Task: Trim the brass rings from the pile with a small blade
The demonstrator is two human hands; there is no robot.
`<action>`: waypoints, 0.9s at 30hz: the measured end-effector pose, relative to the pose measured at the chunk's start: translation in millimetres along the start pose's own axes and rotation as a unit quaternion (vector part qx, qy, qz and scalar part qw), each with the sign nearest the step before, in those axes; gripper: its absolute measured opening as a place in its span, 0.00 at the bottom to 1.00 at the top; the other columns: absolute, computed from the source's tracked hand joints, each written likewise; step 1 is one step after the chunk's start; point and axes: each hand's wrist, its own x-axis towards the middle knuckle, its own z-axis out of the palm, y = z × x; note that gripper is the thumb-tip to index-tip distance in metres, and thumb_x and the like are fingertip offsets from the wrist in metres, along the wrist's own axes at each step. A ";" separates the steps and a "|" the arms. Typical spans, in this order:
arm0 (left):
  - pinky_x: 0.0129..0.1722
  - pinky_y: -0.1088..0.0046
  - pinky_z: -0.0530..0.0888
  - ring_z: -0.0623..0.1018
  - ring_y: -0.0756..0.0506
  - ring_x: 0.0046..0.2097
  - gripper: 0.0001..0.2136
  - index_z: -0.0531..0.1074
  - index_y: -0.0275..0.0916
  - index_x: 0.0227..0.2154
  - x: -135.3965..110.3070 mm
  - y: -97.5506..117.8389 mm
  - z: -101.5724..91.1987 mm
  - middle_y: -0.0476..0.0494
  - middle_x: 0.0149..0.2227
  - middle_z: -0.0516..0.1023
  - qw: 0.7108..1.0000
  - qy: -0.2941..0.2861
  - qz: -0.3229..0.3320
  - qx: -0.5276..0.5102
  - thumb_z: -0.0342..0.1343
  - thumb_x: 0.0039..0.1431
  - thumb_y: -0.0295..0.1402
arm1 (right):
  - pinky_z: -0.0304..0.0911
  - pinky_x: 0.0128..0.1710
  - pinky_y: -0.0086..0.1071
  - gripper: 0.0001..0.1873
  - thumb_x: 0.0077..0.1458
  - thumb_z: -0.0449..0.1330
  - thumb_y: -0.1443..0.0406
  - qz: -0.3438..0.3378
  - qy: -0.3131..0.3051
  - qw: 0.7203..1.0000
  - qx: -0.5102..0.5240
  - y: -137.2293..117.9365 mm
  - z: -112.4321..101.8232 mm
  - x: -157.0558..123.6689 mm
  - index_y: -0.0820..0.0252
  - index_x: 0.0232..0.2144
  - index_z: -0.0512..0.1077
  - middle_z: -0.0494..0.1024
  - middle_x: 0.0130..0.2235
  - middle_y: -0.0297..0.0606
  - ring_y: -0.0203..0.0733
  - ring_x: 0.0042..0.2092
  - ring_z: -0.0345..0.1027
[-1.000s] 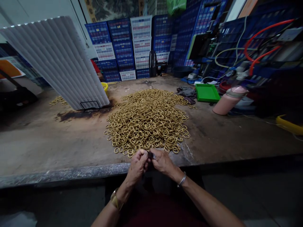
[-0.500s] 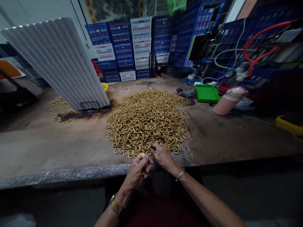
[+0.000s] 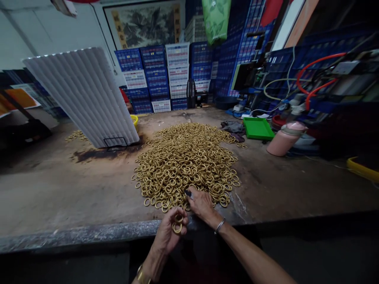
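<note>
Currently | left hand (image 3: 167,228): rings (image 3: 177,224) within curled fingers (image 3: 184,221) | right hand (image 3: 202,204): at pile (image 3: 185,161)

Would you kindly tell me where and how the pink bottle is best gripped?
Probably take the pink bottle around its lower body, coming from the front: that part looks roughly cylindrical, while a red container and other items crowd in behind it.
</note>
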 end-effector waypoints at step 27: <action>0.20 0.80 0.60 0.63 0.55 0.19 0.09 0.68 0.37 0.28 4.6 -4.3 18.0 0.53 0.20 0.66 0.911 0.049 0.176 0.370 0.53 0.50 0.39 | 0.43 0.14 0.22 0.12 0.43 0.56 0.57 0.114 -0.108 0.816 0.556 2.6 -8.6 -20.3 0.61 0.22 0.63 0.56 0.16 0.23 0.25 0.16 0.45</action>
